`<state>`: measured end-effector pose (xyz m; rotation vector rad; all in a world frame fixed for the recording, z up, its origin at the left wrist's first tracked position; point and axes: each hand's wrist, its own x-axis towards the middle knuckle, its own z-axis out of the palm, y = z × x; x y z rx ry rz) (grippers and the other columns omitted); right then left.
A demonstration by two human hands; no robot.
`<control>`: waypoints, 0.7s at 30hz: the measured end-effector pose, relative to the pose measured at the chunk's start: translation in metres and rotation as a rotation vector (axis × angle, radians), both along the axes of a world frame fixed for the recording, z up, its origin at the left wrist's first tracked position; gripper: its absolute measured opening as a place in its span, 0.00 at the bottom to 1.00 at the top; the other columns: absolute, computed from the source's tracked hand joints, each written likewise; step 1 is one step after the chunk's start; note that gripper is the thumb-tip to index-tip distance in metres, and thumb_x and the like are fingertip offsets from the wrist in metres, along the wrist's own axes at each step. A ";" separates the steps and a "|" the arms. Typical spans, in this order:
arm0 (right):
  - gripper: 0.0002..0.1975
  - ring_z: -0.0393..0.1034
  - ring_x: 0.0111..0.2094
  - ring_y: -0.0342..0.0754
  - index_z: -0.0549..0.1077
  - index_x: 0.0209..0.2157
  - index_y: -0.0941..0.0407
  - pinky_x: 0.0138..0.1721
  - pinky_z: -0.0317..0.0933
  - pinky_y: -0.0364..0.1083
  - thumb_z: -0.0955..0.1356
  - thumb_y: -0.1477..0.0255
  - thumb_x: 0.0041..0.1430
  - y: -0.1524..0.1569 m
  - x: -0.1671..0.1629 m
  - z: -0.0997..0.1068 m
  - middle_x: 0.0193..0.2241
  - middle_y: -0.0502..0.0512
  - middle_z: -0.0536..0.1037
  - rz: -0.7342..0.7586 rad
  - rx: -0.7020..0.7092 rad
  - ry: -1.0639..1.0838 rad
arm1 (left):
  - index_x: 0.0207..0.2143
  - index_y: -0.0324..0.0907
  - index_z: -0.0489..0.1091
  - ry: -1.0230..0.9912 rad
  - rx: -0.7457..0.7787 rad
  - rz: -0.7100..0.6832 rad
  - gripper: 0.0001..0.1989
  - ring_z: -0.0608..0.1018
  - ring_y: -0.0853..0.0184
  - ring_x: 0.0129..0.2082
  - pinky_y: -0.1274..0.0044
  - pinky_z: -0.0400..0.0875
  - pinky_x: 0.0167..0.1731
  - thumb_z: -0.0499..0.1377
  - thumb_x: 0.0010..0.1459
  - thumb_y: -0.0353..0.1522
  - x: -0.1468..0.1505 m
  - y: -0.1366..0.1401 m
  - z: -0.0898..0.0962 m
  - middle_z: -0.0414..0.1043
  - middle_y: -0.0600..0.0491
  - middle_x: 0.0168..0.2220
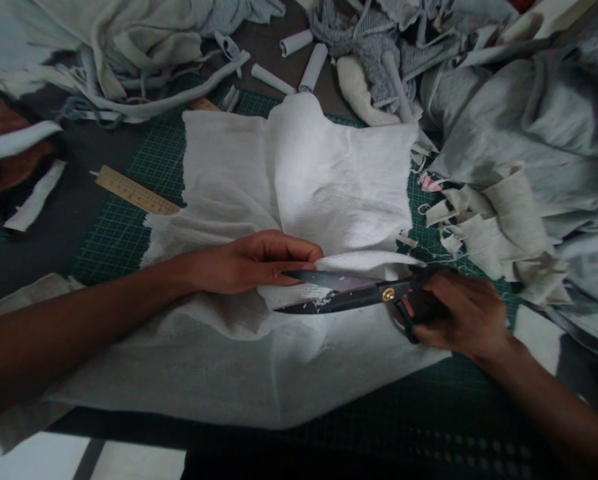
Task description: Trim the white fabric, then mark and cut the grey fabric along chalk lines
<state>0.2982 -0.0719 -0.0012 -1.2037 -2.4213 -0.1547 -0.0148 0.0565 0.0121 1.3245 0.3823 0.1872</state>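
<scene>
A large piece of white fabric (349, 173) lies wrinkled across the middle, its side edges frayed. My left hand (259, 262) pinches a fold of it between thumb and fingers. My right hand (461, 313) grips the handles of black scissors (349, 293) with a brass pivot screw. The blades are parted and point left, with the white fabric between them. Their tips reach my left thumb and fingertips; whether they touch cannot be made out. Small white bits of lint cling to the lower blade.
Under the fabric lies a green cutting mat (113, 233) with a wooden ruler (136, 191) on its left. Cloth scraps (499, 220) and a grey fabric heap (529, 127) crowd the right. Rolled strips (313, 67) and a beige fabric pile (143, 47) lie at the back.
</scene>
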 end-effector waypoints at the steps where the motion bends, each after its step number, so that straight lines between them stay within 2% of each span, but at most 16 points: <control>1: 0.06 0.66 0.18 0.44 0.64 0.35 0.51 0.21 0.57 0.45 0.67 0.74 0.65 0.000 0.000 0.000 0.20 0.46 0.73 0.001 0.007 -0.002 | 0.29 0.40 0.70 -0.004 0.003 0.002 0.10 0.67 0.73 0.27 0.84 0.62 0.27 0.64 0.64 0.29 0.000 0.000 0.000 0.65 0.58 0.27; 6: 0.07 0.66 0.18 0.43 0.65 0.34 0.51 0.21 0.57 0.45 0.67 0.72 0.67 0.000 0.000 -0.002 0.19 0.45 0.72 0.002 0.033 0.029 | 0.26 0.40 0.68 -0.020 -0.035 0.009 0.14 0.63 0.75 0.23 0.84 0.61 0.24 0.69 0.60 0.32 0.003 0.000 0.004 0.62 0.60 0.24; 9: 0.06 0.67 0.18 0.44 0.66 0.34 0.51 0.22 0.58 0.46 0.67 0.73 0.66 -0.001 -0.001 -0.002 0.20 0.46 0.72 -0.010 0.008 0.043 | 0.27 0.39 0.70 -0.021 -0.112 0.015 0.14 0.65 0.76 0.23 0.85 0.61 0.24 0.72 0.58 0.33 0.003 -0.003 0.006 0.64 0.60 0.23; 13: 0.06 0.66 0.18 0.44 0.67 0.33 0.51 0.21 0.56 0.46 0.67 0.73 0.67 -0.001 0.000 -0.003 0.19 0.45 0.71 0.005 0.018 0.084 | 0.29 0.37 0.70 -0.022 -0.184 0.015 0.13 0.67 0.78 0.24 0.87 0.61 0.25 0.71 0.59 0.31 0.002 -0.005 0.005 0.67 0.61 0.25; 21: 0.07 0.66 0.18 0.44 0.68 0.34 0.51 0.21 0.55 0.46 0.65 0.72 0.69 -0.001 0.002 -0.001 0.19 0.46 0.74 0.027 -0.004 0.039 | 0.28 0.36 0.69 -0.044 -0.164 0.023 0.14 0.64 0.79 0.21 0.88 0.57 0.21 0.70 0.61 0.31 0.001 -0.005 0.004 0.66 0.62 0.23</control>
